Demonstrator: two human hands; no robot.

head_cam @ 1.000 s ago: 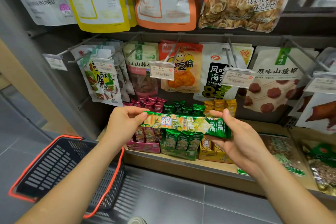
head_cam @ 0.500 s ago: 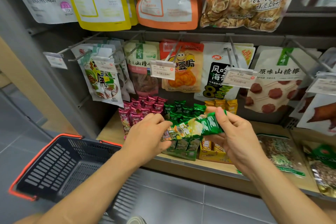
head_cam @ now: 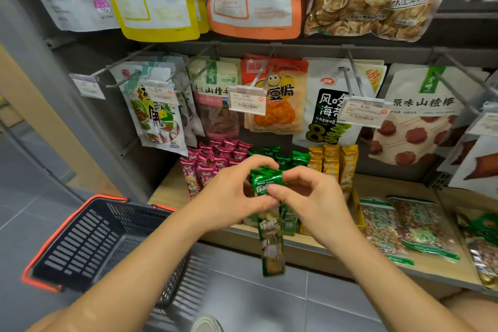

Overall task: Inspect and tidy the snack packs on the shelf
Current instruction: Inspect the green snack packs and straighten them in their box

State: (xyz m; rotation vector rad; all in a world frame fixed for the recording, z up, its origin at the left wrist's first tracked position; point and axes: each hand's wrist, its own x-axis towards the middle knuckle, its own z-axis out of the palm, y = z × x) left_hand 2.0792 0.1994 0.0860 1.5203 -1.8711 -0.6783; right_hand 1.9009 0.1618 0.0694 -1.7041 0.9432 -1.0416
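A long green snack pack (head_cam: 272, 245) hangs upright in front of the shelf edge. My left hand (head_cam: 234, 194) and my right hand (head_cam: 310, 197) both pinch its top end, close together. Behind my hands stand rows of small packs in display boxes: pink packs (head_cam: 213, 162), green packs (head_cam: 291, 159) and yellow packs (head_cam: 334, 162). The green box is partly hidden by my hands.
A wooden shelf (head_cam: 167, 191) carries the boxes and flat green-trimmed nut bags (head_cam: 404, 226) at the right. Hanging pouches (head_cam: 275, 100) on metal hooks with price tags (head_cam: 246, 102) fill the wall above. A black basket with an orange rim (head_cam: 89, 240) hangs from my left arm.
The green pack has turned from level to hanging upright. My hands have come together at its top end, and I have moved closer to the shelf.
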